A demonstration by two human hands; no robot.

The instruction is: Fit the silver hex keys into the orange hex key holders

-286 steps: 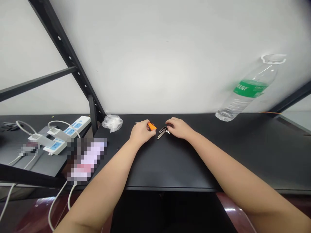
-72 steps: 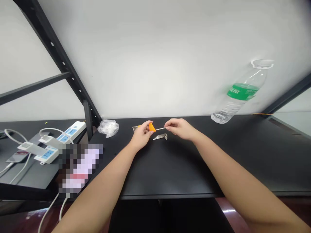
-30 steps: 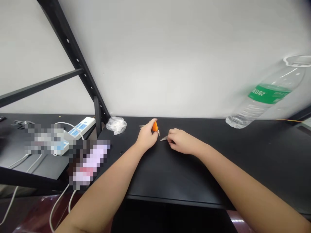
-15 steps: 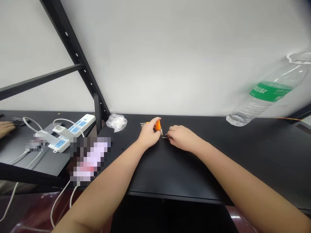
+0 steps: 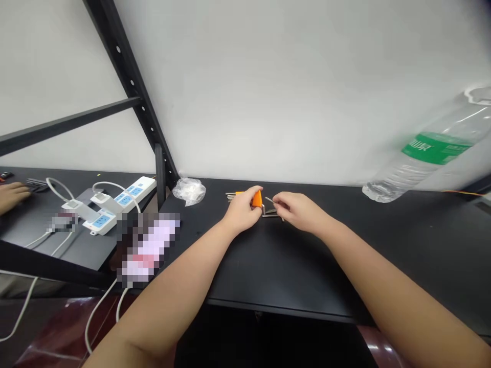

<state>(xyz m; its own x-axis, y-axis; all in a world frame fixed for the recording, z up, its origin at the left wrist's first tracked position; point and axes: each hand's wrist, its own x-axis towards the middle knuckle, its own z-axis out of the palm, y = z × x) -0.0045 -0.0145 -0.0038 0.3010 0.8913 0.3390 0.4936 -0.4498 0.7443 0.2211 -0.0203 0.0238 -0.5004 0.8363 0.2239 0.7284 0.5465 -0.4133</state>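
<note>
My left hand (image 5: 241, 212) is closed around an orange hex key holder (image 5: 258, 198) on the black desk (image 5: 268, 271). Thin metal shafts (image 5: 230, 196) stick out of the holder's left side, and part of it is hidden by my fingers. Just to the right, my right hand (image 5: 298, 209) pinches a small metal hex key (image 5: 269, 200), its end pointing left toward the holder. Beneath those fingers, a loose hex key (image 5: 270, 215) lies on the desk; others beside it are partly covered.
Crumpled clear plastic (image 5: 189, 191) lies near the wall. A large bottle (image 5: 418, 158) leans at the right. On the left are a black metal frame (image 5: 148, 110), a power strip (image 5: 134, 193), cables, a pixelated phone-like object (image 5: 151, 248) and another person's hand (image 5: 13, 197).
My right hand has lifted a hex key off the desk and turned it, uncovering a loose key below. My left hand still grips the holder. The view has shifted slightly.
</note>
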